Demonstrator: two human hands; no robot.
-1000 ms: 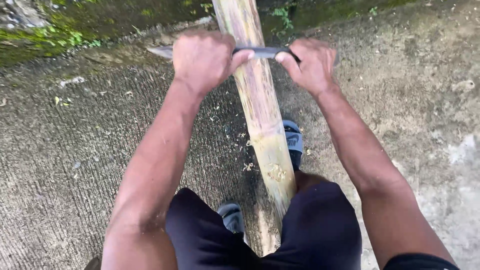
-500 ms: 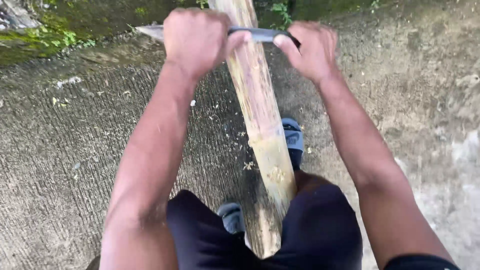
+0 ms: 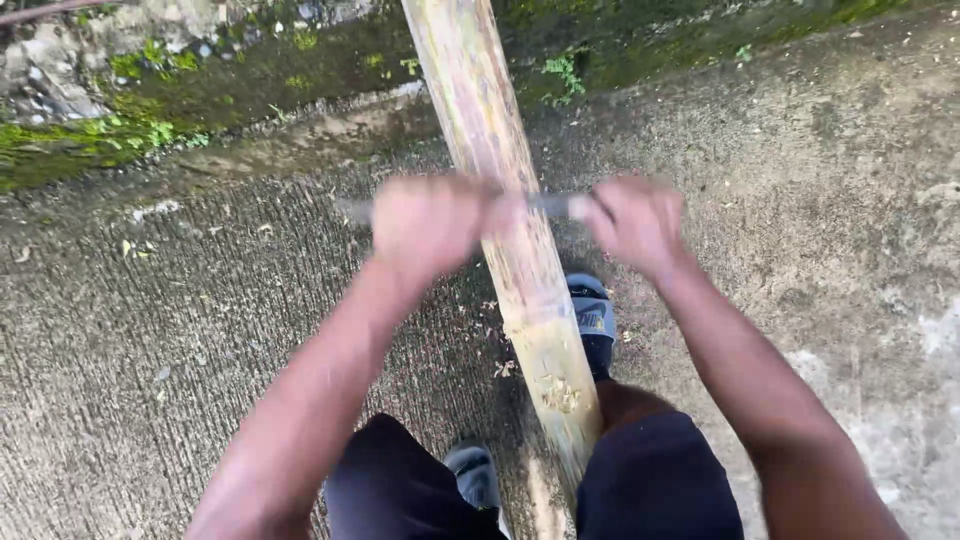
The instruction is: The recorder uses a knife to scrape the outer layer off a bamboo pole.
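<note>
A pale bamboo pole [image 3: 505, 215] is slanting up from between the person's knees over the concrete floor [image 3: 180, 330]. A dark blade [image 3: 548, 204] is lying crosswise on it; the left hand [image 3: 432, 222] is clenching one end in its grip, the right hand [image 3: 636, 222] the other, both blurred. A sandalled foot [image 3: 594, 320] is resting just beside the pole.

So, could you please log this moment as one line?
left hand: grips blade | right hand: grips blade | blade: across bamboo pole | pole: between legs

A blade [image 3: 545, 205] lies across the pole [image 3: 510, 240] (between the legs), one hand [image 3: 435, 222] on each side.
</note>
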